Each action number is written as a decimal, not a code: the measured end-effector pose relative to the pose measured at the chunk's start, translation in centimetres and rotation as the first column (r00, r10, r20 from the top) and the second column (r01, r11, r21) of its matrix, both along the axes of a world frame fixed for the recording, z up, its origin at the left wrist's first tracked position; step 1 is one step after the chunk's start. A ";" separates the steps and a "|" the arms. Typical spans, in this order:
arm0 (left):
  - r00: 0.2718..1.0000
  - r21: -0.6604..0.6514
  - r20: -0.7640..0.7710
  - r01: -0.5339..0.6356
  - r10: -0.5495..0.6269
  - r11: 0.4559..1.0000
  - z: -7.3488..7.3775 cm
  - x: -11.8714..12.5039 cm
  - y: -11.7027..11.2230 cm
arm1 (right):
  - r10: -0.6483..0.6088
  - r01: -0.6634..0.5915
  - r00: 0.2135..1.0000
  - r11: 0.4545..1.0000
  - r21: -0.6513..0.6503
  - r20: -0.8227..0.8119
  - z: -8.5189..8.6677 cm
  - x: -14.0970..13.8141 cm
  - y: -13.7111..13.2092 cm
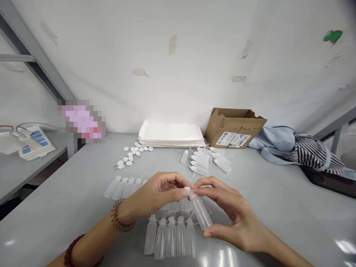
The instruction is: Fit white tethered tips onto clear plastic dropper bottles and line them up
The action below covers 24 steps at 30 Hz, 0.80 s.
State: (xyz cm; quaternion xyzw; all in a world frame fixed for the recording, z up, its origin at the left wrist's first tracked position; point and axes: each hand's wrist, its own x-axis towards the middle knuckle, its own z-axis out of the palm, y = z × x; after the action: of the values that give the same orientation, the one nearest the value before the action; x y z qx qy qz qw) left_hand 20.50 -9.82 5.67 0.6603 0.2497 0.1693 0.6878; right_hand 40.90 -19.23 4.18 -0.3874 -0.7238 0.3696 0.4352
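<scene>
A clear plastic squeeze bottle [201,214] is tilted between my hands above the grey table. My right hand [232,211] grips it, thumb at the base and fingers near the neck. With thumb and fingers, my left hand [167,191] pinches a small white cap [187,190] at the bottle's mouth; whether the cap is seated I cannot tell. Below lies a row of several clear bottles [171,237] with thin straps at their necks, and another row is partly hidden behind my hands. More bottles [119,188] lie left of my left wrist.
Loose white caps [129,157], some with needle tips, lie scattered at the back left. Capped bottles [200,163] are heaped at the back middle, before a stack of white trays [171,135]. A cardboard box [233,128] and a blue cloth bag [278,142] stand right.
</scene>
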 end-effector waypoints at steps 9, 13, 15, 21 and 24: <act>0.999 0.014 -0.034 0.012 -0.011 1.000 -0.1 0.0 0.2 | 0.026 -0.039 0.991 0.995 -0.097 -0.130 -0.1 0.2 0.3; 0.998 0.019 -0.059 0.024 -0.023 1.000 -0.1 -0.1 0.2 | 0.036 -0.052 0.989 0.993 -0.108 -0.145 0.0 0.3 0.5; 0.998 0.016 -0.054 0.036 -0.035 0.999 -0.2 -0.1 0.1 | 0.040 -0.056 0.991 0.990 -0.130 -0.128 0.0 0.3 0.6; 0.998 -0.004 -0.046 0.049 -0.049 0.999 -0.3 0.0 -0.1 | 0.039 -0.044 0.999 0.988 -0.151 -0.036 0.1 0.2 0.5; 0.998 -0.008 -0.049 0.050 -0.050 0.999 -0.2 0.1 -0.1 | 0.027 -0.028 1.000 0.988 -0.153 -0.010 0.2 0.2 0.4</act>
State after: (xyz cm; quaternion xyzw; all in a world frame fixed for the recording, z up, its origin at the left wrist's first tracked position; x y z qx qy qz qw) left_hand 20.61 -9.95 5.43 0.6679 0.2504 0.1348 0.6878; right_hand 41.13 -18.78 4.40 -0.4080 -0.6968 0.4316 0.4021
